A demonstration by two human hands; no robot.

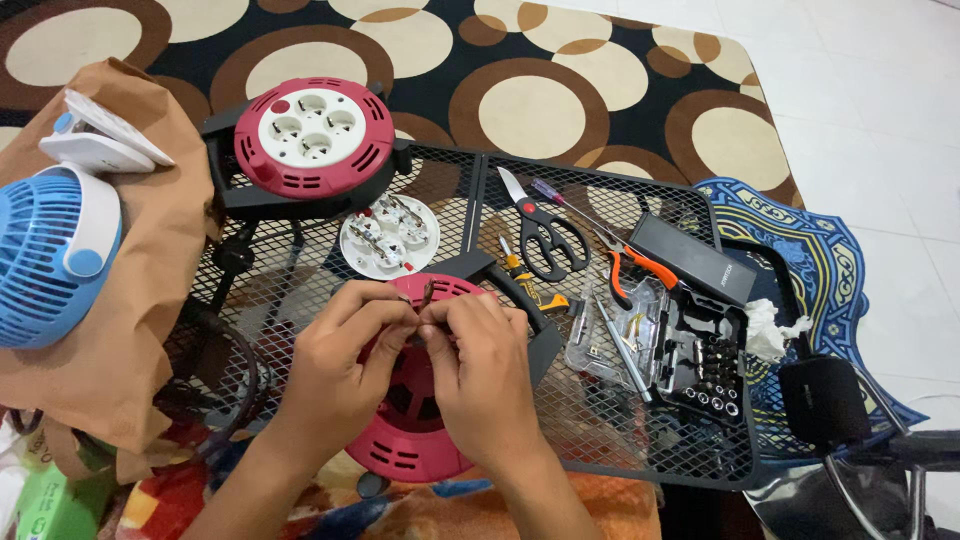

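My left hand (345, 345) and my right hand (480, 365) meet above an opened red cable reel (415, 440) that lies on a black mesh table (640, 440). Both pinch the bare brown end of a wire (428, 292) between fingertips. Beyond my hands lies a white round socket plate (388, 236) with its metal contacts facing up. Behind that stands a second red and white cable reel with sockets (312, 135) in a black frame.
Black scissors (545, 235), a screwdriver (562, 203), orange pliers (632, 268) and an open black bit case (705, 360) lie to the right. A blue fan (50, 250) sits on brown paper (130, 330) at left. A patterned rug (540, 70) lies beyond.
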